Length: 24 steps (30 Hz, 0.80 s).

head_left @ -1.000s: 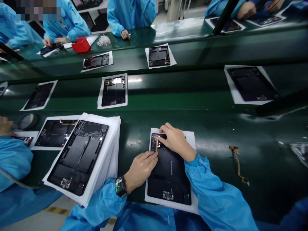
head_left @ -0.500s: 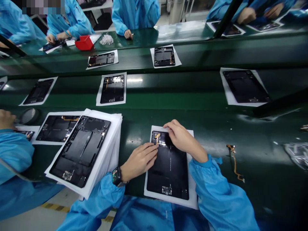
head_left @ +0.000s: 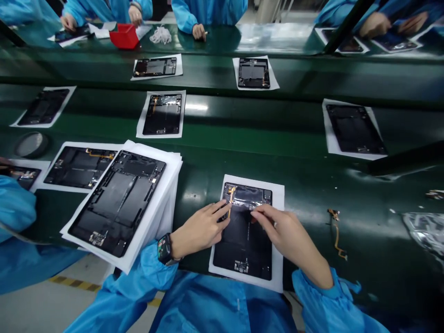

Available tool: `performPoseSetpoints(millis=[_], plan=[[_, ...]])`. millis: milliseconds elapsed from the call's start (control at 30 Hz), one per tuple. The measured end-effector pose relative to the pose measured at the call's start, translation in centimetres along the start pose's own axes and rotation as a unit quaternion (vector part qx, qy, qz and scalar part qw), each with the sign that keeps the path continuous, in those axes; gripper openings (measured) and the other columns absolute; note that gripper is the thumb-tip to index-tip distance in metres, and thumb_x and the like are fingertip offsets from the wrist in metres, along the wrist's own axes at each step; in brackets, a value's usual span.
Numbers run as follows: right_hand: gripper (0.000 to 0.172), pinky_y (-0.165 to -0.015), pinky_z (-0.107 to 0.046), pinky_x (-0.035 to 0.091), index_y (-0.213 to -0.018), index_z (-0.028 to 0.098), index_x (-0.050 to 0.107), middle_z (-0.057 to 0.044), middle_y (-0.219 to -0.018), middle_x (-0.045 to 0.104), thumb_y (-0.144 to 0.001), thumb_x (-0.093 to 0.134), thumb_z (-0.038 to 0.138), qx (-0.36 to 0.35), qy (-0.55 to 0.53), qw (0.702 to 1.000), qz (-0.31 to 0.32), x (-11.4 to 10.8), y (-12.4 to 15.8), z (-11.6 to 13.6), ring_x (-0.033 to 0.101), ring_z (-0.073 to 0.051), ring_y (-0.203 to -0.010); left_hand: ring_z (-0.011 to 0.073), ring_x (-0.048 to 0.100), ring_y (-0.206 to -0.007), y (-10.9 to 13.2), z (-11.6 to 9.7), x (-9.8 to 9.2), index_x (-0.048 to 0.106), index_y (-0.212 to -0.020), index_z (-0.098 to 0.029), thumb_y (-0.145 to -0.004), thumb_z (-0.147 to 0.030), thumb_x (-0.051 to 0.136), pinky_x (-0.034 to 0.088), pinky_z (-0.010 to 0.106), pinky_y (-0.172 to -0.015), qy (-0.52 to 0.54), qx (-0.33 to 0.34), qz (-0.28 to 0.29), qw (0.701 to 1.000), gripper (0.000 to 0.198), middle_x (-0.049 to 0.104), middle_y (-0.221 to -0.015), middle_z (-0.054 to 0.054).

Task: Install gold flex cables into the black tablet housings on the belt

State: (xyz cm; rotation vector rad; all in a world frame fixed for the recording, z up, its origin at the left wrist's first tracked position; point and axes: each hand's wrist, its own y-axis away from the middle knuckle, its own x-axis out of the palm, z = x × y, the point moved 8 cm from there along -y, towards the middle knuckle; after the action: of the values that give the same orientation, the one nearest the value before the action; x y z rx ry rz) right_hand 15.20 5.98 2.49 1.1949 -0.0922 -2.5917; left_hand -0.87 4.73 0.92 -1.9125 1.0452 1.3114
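An open tablet housing, black inside, lies on a white sheet in front of me. Near its upper left corner runs an orange flex cable. My left hand reaches in from the left, its fingers stretched out and resting on the housing's left edge beside that cable. Over the upper middle of the housing, my right hand has thumb and forefinger pinched together; whatever may be between the tips is too small to make out. A loose orange flex cable lies on the bench to the right.
Left of me, another tablet housing tops a stack of white sheets. Several more housings lie on sheets along the green conveyor. A clear plastic bag lies far right, a round dark dish far left. Co-workers sit opposite and at left.
My right hand has come down from the housing's top edge to its upper middle, thumb and forefinger now pinched. My left hand stays at the left edge. The camera view has shifted slightly.
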Motion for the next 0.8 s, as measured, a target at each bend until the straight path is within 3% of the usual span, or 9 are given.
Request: performPoseSetpoints(millis=[167,300,400,500,667,800], plan=[[0.018,-0.068,-0.029,0.049,-0.112,0.022,0.056,-0.004,-0.095,0.070,-0.100,0.043,0.028,-0.036,-0.011,0.999,-0.015,2.4,1.1,2.1,0.068,-0.020,-0.079,0.0294,0.031,-0.144,0.5,0.3,-0.7,0.068,-0.108,-0.016,-0.089,-0.019,0.057,0.037,0.043,-0.116,0.073,0.015,-0.025,0.997,0.023,0.047,-0.147,0.011],[0.016,-0.067,-0.029,0.051,-0.111,0.021,0.055,-0.005,-0.097,0.069,-0.100,0.043,0.024,-0.072,0.042,0.996,-0.008,4.1,0.9,3.5,0.068,-0.020,-0.079,0.0221,0.039,-0.140,0.6,1.5,-1.8,0.059,-0.120,-0.017,-0.093,-0.014,0.050,0.039,0.038,-0.115,0.118,-0.029,-0.075,0.990,0.029,0.050,-0.145,0.010],[0.017,-0.065,-0.030,0.052,-0.109,0.019,0.056,-0.007,-0.097,0.069,-0.099,0.043,0.018,-0.103,0.105,0.989,0.001,5.0,0.7,4.6,0.068,-0.021,-0.077,0.0252,0.032,-0.144,0.8,2.1,-1.9,0.046,-0.134,-0.017,-0.089,-0.018,0.061,0.035,0.043,-0.117,0.119,-0.060,-0.089,0.987,0.048,0.042,-0.150,0.013],[0.018,-0.058,-0.030,0.051,-0.106,0.016,0.058,-0.008,-0.090,0.070,-0.098,0.042,0.015,-0.124,0.162,0.979,0.000,5.7,0.4,5.7,0.068,-0.021,-0.070,0.0300,0.029,-0.145,0.9,2.6,-1.1,0.039,-0.137,-0.015,-0.081,-0.019,0.072,0.033,0.048,-0.117,0.100,-0.087,-0.062,0.989,0.065,0.037,-0.152,0.018],[0.017,-0.054,-0.029,0.050,-0.098,0.014,0.061,-0.009,-0.085,0.070,-0.098,0.044,0.015,-0.113,0.188,0.975,-0.034,6.6,0.0,6.7,0.068,-0.021,-0.065,0.0305,0.035,-0.142,1.0,2.9,-0.6,0.043,-0.131,-0.014,-0.079,-0.019,0.076,0.032,0.045,-0.117,0.098,-0.093,-0.052,0.989,0.062,0.039,-0.150,0.018],[0.016,-0.058,-0.028,0.052,-0.100,0.015,0.061,-0.008,-0.087,0.070,-0.098,0.045,0.016,-0.096,0.139,0.985,-0.038,6.7,0.3,6.2,0.069,-0.020,-0.070,0.0298,0.036,-0.142,1.0,3.0,-0.7,0.042,-0.131,-0.015,-0.075,-0.020,0.080,0.032,0.045,-0.117,0.106,-0.096,-0.058,0.988,0.067,0.041,-0.149,0.018]])
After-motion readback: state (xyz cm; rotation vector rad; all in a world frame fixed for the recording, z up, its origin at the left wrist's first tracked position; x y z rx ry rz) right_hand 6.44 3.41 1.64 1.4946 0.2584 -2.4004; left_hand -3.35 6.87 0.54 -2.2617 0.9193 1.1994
